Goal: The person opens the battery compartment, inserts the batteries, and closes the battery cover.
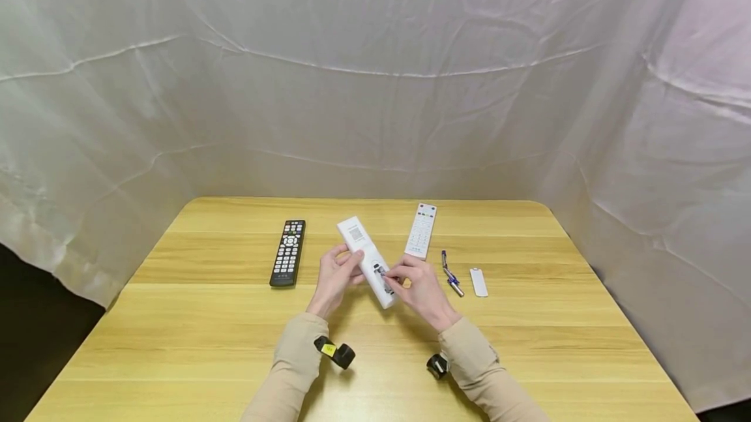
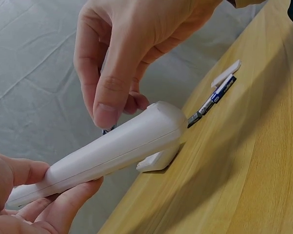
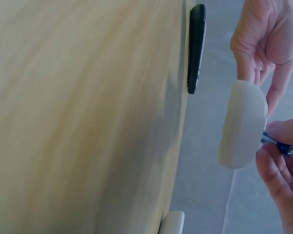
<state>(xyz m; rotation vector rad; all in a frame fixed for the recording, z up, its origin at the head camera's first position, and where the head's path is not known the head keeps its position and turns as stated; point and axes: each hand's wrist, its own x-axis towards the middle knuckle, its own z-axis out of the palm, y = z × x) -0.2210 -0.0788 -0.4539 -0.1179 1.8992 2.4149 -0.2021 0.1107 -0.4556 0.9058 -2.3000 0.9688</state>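
Observation:
My left hand (image 1: 334, 280) grips a white remote control (image 1: 371, 254), thumb on top and fingers beneath. The remote is held above the table with its back facing up, and its battery compartment (image 1: 388, 289) lies uncovered at the near end. Between thumb and fingers, my right hand (image 1: 424, 293) pinches a dark blue battery (image 3: 284, 149) right at that compartment. In the left wrist view the right fingertips hide most of this battery behind the remote's edge.
A black remote (image 1: 287, 254) lies at the left, a second white remote (image 1: 421, 229) behind my right hand. Several batteries (image 1: 450, 275) lie end to end on the right, beside a small white battery cover (image 1: 478, 282). Grey cloth (image 1: 375, 115) hangs around the wooden table (image 1: 193, 331).

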